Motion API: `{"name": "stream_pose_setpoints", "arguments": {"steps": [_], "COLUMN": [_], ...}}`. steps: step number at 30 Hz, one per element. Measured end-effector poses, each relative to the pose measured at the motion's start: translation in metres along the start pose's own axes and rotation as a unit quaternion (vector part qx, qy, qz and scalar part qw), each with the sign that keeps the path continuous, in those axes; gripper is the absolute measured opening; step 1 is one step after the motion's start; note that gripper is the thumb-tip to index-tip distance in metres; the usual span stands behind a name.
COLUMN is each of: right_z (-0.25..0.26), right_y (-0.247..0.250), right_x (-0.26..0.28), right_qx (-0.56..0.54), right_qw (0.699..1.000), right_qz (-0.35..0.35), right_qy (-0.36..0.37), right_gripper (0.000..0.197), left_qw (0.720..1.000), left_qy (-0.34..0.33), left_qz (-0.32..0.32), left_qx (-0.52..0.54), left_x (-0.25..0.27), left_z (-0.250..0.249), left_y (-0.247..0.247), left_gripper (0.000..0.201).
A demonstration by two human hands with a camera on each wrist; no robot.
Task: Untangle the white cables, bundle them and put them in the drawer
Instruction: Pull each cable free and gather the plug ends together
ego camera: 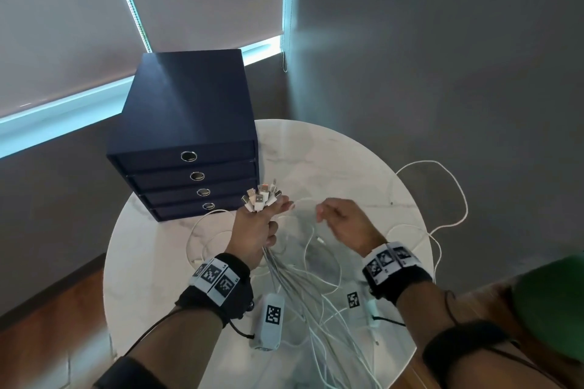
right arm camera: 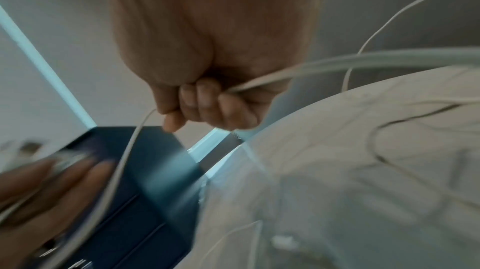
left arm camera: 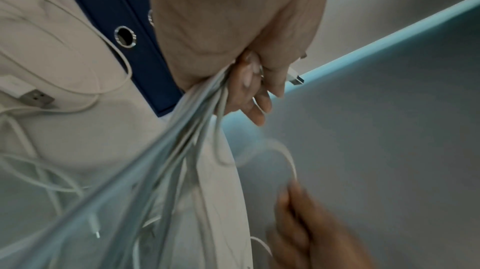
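Observation:
My left hand [ego camera: 264, 224] grips a bunch of white cables [ego camera: 297, 290] above the table, their USB plugs [ego camera: 260, 196] fanning out over my fist. In the left wrist view the strands [left arm camera: 182, 140] stream down from my curled left fingers [left arm camera: 246, 88]. My right hand [ego camera: 338, 224] sits just to the right and holds a single white cable [right arm camera: 337, 64] in its curled fingers [right arm camera: 207, 101]; that cable runs across to the left hand. The navy drawer unit [ego camera: 189, 123] stands behind the hands, all its drawers shut.
The round white marble table [ego camera: 331, 151] carries loose cable loops; one loop [ego camera: 448, 193] hangs past its right edge. A white tagged device [ego camera: 268, 322] and a small tag marker [ego camera: 353, 300] lie near the front. Grey walls and blinds stand behind.

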State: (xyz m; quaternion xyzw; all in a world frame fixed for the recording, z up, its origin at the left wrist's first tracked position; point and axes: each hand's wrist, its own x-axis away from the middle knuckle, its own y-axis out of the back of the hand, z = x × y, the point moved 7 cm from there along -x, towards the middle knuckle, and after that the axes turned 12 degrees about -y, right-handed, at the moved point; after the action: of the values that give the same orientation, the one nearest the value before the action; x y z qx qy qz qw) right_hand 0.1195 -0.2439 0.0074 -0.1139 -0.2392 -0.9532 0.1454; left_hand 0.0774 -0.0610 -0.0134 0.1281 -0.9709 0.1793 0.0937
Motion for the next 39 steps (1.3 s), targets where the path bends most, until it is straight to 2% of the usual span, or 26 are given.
{"name": "stream_pose_setpoints", "arguments": {"steps": [3, 7, 10, 12, 14, 15, 17, 19, 20, 21, 23, 24, 27, 32, 35, 39], "right_z": [-0.038, -0.109, -0.127, -0.111, -0.073, -0.048, 0.0, 0.027, 0.032, 0.032, 0.025, 0.02, 0.007, -0.053, -0.086, -0.124], "right_y": [0.06, 0.108, 0.112, 0.104, 0.081, 0.059, -0.001, -0.051, -0.064, -0.071, -0.075, -0.077, -0.074, -0.026, 0.003, 0.055], "right_x": [-0.003, 0.012, 0.019, 0.014, 0.012, 0.014, 0.024, 0.034, 0.036, 0.037, 0.038, 0.039, 0.041, 0.035, 0.039, 0.049], "right_qx": [0.065, 0.196, 0.246, 0.252, 0.169, 0.119, 0.055, -0.031, -0.088, -0.131, -0.136, -0.113, -0.027, 0.043, 0.11, 0.16], "right_qw": [0.991, 0.96, 0.94, 0.94, 0.966, 0.982, 0.998, 0.989, 0.98, 0.973, 0.97, 0.969, 0.969, 0.968, 0.958, 0.949], "right_qz": [-0.113, -0.12, -0.121, -0.165, -0.188, -0.147, 0.014, 0.148, 0.177, 0.186, 0.194, 0.209, 0.233, 0.18, 0.166, 0.097], "right_qy": [-0.042, -0.16, -0.2, -0.157, -0.049, -0.011, 0.02, 0.004, -0.014, -0.031, -0.053, -0.062, -0.082, -0.17, -0.209, -0.256], "right_gripper": [0.031, 0.027, 0.027, 0.021, 0.015, 0.024, 0.045, 0.048, 0.045, 0.035, 0.009, 0.008, 0.013, 0.022, 0.025, 0.026], "left_qw": [0.999, 0.998, 0.997, 0.996, 0.995, 0.995, 0.995, 0.995, 0.993, 0.991, 0.986, 0.984, 0.978, 0.961, 0.956, 0.951], "left_qy": [-0.002, -0.018, -0.031, -0.033, -0.035, -0.037, -0.046, -0.06, -0.068, -0.073, -0.084, -0.091, -0.109, -0.124, -0.128, -0.128], "left_qz": [-0.032, -0.046, -0.057, -0.064, -0.064, -0.06, -0.047, -0.03, -0.021, -0.013, -0.007, -0.009, -0.046, -0.13, -0.155, -0.173], "left_qx": [0.01, 0.033, 0.047, 0.059, 0.065, 0.067, 0.068, 0.075, 0.09, 0.111, 0.144, 0.155, 0.174, 0.209, 0.213, 0.223], "left_x": [-0.001, 0.001, 0.001, 0.001, 0.001, 0.002, 0.003, 0.003, 0.002, 0.0, -0.005, -0.007, -0.012, -0.017, -0.02, -0.027], "left_z": [0.002, 0.004, 0.003, 0.002, 0.0, -0.002, -0.007, -0.016, -0.022, -0.029, -0.041, -0.046, -0.056, -0.069, -0.07, -0.074], "left_y": [0.015, 0.016, 0.01, 0.005, -0.003, -0.009, -0.022, -0.03, -0.032, -0.031, -0.025, -0.02, -0.003, 0.03, 0.049, 0.074], "left_gripper": [0.019, 0.023, 0.026, 0.028, 0.029, 0.03, 0.03, 0.031, 0.032, 0.032, 0.033, 0.033, 0.033, 0.031, 0.031, 0.033]}}
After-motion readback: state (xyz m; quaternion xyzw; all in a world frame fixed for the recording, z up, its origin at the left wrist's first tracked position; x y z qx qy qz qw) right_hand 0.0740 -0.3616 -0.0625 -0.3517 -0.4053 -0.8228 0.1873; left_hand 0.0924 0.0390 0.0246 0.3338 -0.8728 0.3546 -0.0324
